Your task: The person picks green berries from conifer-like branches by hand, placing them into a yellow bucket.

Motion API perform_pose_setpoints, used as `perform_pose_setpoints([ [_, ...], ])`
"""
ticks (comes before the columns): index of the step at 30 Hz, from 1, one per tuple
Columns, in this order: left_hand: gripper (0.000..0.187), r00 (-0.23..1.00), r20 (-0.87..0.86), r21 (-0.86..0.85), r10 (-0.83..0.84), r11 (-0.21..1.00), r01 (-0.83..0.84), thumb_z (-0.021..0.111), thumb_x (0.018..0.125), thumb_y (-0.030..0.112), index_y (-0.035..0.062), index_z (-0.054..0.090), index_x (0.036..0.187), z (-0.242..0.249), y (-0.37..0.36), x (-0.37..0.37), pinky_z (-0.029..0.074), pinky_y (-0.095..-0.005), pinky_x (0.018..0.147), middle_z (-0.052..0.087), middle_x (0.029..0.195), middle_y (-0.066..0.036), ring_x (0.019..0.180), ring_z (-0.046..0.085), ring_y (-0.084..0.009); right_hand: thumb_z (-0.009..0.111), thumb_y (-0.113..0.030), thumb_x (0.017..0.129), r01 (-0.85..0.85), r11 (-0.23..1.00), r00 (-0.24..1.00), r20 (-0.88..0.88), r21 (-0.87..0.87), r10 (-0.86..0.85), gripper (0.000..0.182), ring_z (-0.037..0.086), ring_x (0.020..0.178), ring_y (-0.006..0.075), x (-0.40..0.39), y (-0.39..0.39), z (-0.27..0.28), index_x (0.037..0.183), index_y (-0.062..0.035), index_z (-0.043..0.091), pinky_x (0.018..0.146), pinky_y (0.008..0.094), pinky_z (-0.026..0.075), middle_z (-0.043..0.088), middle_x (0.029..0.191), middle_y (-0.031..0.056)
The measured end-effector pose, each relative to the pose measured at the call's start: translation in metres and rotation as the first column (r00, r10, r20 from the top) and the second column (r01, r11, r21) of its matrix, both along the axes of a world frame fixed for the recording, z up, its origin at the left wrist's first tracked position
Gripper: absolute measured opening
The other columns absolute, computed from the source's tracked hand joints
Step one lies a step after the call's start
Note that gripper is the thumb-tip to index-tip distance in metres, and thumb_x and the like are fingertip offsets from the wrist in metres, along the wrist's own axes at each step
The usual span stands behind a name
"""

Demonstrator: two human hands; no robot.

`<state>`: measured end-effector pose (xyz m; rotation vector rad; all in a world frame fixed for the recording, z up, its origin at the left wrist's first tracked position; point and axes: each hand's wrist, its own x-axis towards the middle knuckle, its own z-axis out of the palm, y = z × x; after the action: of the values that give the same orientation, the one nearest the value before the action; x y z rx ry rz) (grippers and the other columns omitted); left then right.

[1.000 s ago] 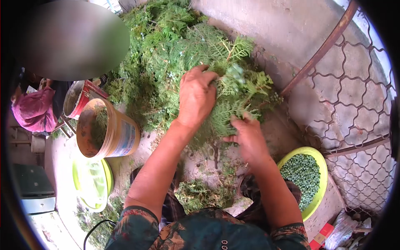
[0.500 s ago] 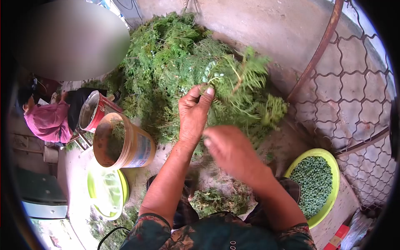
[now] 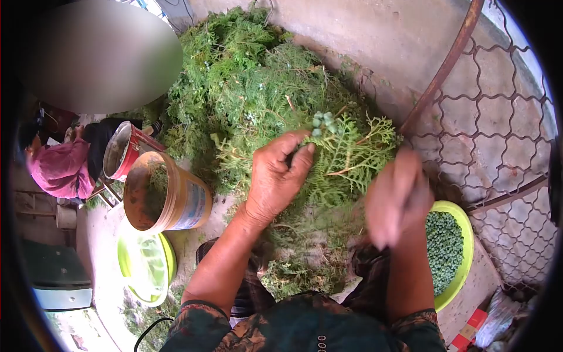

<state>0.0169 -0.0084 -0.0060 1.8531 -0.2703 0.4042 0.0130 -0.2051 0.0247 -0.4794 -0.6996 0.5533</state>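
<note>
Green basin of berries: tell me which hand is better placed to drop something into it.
Right. The right hand hovers beside the green basin, while the left hand grips the sprig.

Wire fence point(image 3: 498, 135) close beside bowl point(image 3: 463, 276)

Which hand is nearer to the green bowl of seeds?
Right. The right hand hangs blurred at the left rim of the green bowl. The left hand is farther left, its fingers gripping the sprig.

We see the bucket point(image 3: 167, 199) left of the heap of sprigs point(image 3: 252, 88), the basin of berries point(image 3: 448, 252) right, near the wire fence point(image 3: 504, 146).
</note>
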Motion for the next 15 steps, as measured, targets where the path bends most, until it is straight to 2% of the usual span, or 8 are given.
perform_pose_setpoints([
  [2,0.016,0.988,0.157,0.139,-0.015,0.99,-0.007,0.061,0.083,0.003,-0.0003,0.061,0.099,0.004,-0.001,-0.001,0.045,-0.0253,0.061,0.061,0.078,-0.005,0.066,0.055,-0.0107,0.065,-0.026,0.084,0.483,0.875,0.818,-0.335,-0.04,-0.467,0.031,0.053,0.056,0.0091,0.008,0.0,0.003,0.099,-0.0005,0.055,0.049,0.0226,0.045,0.058,0.075,0.0061],
  [3,0.019,0.97,0.235,0.28,-0.061,0.96,-0.007,0.062,0.08,0.002,0.0008,0.061,0.099,0.005,0.0,-0.002,0.045,-0.0275,0.059,0.06,0.076,-0.008,0.063,0.055,-0.016,0.065,-0.026,0.084,0.494,0.868,0.809,-0.342,-0.046,-0.478,0.031,0.053,0.056,0.0091,0.014,-0.001,-0.001,0.099,-0.0005,0.055,0.049,0.0226,0.045,0.058,0.075,0.0061],
  [5,0.026,0.964,0.243,0.467,-0.11,0.884,-0.016,0.064,0.073,0.001,0.0047,0.063,0.098,0.01,0.0,-0.006,0.044,-0.0322,0.053,0.052,0.066,-0.009,0.057,0.053,-0.0267,0.056,-0.024,0.09,0.718,0.379,0.533,0.111,-0.583,-0.839,0.022,0.037,0.052,0.0058,0.024,-0.004,-0.013,0.101,-0.0056,0.052,0.043,0.0201,0.031,0.052,0.085,0.0024],
  [6,0.026,0.963,0.24,0.462,-0.12,0.887,-0.005,0.064,0.073,0.001,0.0047,0.063,0.098,0.011,0.0,-0.006,0.044,-0.0322,0.053,0.052,0.066,-0.009,0.057,0.053,-0.0267,0.058,-0.03,0.089,0.695,0.309,0.571,0.237,-0.649,-0.786,0.03,0.038,0.053,0.0043,0.023,-0.004,-0.013,0.105,-0.0052,0.053,0.044,0.0185,0.028,0.052,0.085,0.0011],
  [9,0.033,0.94,0.264,0.597,-0.217,0.802,0.017,0.065,0.068,0.003,0.0118,0.062,0.1,0.011,0.001,-0.006,0.044,-0.037,0.052,0.045,0.062,-0.006,0.058,0.053,-0.0258,0.059,-0.037,0.087,0.547,0.391,0.691,0.136,-0.74,-0.71,0.041,0.037,0.054,0.0038,0.019,-0.001,-0.003,0.111,-0.0045,0.052,0.043,0.0194,0.027,0.049,0.081,-0.001],
  [12,0.034,0.902,0.291,0.6,-0.319,0.795,0.087,0.064,0.067,-0.002,0.0092,0.064,0.098,0.009,0.001,-0.004,0.04,-0.034,0.048,0.045,0.061,-0.005,0.054,0.05,-0.0227,0.06,-0.04,0.086,0.49,0.372,0.807,0.249,-0.789,-0.536,0.048,0.038,0.058,0.0042,0.019,-0.005,-0.001,0.116,-0.0039,0.051,0.047,0.0195,0.03,0.045,0.077,-0.003],
  [14,0.035,0.903,0.266,0.621,-0.338,0.776,0.107,0.064,0.065,-0.002,0.0094,0.064,0.098,0.01,0.0,-0.005,0.041,-0.0343,0.049,0.045,0.061,-0.005,0.055,0.05,-0.023,0.065,-0.048,0.081,0.575,0.34,0.81,0.461,-0.744,-0.362,0.061,0.052,0.079,0.0128,0.018,-0.009,-0.003,0.116,-0.0001,0.052,0.067,0.0263,0.044,0.054,0.09,0.007],
  [15,0.037,0.901,0.247,0.644,-0.355,0.756,0.122,0.064,0.064,-0.002,0.0095,0.064,0.099,0.01,0.0,-0.006,0.041,-0.0345,0.05,0.044,0.061,-0.005,0.055,0.05,-0.0234,0.066,-0.047,0.08,0.544,0.378,0.833,0.427,-0.749,-0.352,0.061,0.053,0.085,0.0132,0.017,-0.008,-0.003,0.114,0.0006,0.053,0.072,0.0276,0.046,0.057,0.095,0.0084],
])
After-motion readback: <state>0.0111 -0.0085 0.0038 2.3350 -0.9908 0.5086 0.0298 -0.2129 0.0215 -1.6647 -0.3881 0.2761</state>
